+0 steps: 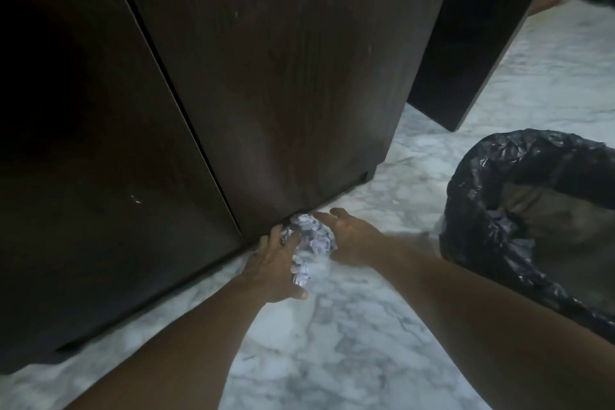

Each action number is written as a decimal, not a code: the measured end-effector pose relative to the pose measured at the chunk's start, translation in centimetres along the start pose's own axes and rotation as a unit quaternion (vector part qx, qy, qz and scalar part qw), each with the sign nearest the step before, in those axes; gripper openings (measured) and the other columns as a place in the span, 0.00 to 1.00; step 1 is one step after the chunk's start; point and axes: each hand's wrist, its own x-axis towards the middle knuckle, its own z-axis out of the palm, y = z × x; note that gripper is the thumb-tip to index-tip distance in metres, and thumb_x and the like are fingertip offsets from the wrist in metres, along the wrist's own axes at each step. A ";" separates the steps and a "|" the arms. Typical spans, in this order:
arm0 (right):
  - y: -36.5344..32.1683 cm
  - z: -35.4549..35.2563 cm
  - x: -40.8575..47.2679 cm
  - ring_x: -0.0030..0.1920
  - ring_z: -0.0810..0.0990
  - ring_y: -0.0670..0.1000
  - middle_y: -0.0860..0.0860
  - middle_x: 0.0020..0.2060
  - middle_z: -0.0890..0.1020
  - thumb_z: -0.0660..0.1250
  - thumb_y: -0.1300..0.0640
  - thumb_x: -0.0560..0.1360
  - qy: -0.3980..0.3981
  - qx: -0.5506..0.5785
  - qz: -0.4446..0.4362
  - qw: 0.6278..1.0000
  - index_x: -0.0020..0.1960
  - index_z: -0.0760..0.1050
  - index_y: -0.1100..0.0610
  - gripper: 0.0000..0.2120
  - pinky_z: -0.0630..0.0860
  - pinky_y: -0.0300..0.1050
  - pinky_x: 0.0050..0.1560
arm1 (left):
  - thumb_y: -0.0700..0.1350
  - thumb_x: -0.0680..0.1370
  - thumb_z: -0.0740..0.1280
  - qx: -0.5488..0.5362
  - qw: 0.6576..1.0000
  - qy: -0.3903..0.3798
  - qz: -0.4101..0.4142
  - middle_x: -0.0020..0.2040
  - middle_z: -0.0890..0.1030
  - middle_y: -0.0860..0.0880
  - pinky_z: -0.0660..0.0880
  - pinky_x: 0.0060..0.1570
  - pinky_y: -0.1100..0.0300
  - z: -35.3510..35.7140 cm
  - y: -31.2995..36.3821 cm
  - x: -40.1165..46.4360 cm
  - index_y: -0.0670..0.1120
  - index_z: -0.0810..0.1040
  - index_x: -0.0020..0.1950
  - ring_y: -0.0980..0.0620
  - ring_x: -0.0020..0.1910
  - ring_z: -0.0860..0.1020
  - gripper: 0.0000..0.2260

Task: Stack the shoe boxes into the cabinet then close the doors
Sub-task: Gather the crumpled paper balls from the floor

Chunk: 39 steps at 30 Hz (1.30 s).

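Observation:
A dark brown wooden cabinet (266,76) fills the upper left of the head view, both doors shut, a thin seam running between them. At its bottom front edge lies a wad of crumpled white paper (311,236) on the marble floor. My left hand (278,263) presses against the wad from the left, fingers curled around it. My right hand (349,236) cups it from the right, fingers spread toward the cabinet base. No shoe boxes are visible.
A bin lined with a black plastic bag (532,210) stands open at the right, with some paper inside. A second dark furniture panel (472,43) stands behind it. White marble floor (332,343) stretches beneath my arms.

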 end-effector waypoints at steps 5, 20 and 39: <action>-0.3 0.5 1.9 0.66 0.73 0.60 0.52 0.75 0.58 0.71 0.62 0.71 -0.004 -0.033 -0.032 0.999 0.78 0.50 0.43 0.44 0.76 0.51 0.59 | 0.62 0.65 0.75 0.007 1.000 -0.010 0.024 0.78 0.46 0.50 0.65 0.68 0.49 1.1 0.0 0.5 0.59 0.50 0.77 0.46 0.74 0.55 0.48; -2.5 2.9 2.4 0.51 0.79 0.61 0.55 0.59 0.71 0.66 0.63 0.74 0.001 -0.022 -0.063 0.998 0.65 0.66 0.50 0.22 0.72 0.45 0.43 | 0.41 0.71 0.64 -0.140 0.986 0.083 0.023 0.59 0.68 0.54 0.76 0.51 0.51 4.0 -3.4 -2.5 0.49 0.76 0.56 0.48 0.52 0.76 0.14; -3.3 -5.6 -15.6 0.48 0.79 0.60 0.53 0.57 0.69 0.62 0.62 0.74 0.208 0.078 -0.025 0.975 0.61 0.69 0.47 0.18 0.76 0.53 0.52 | 0.39 0.70 0.73 -0.098 0.971 0.176 0.128 0.56 0.70 0.51 0.75 0.43 0.55 -6.7 5.1 -8.9 0.45 0.79 0.53 0.48 0.46 0.78 0.12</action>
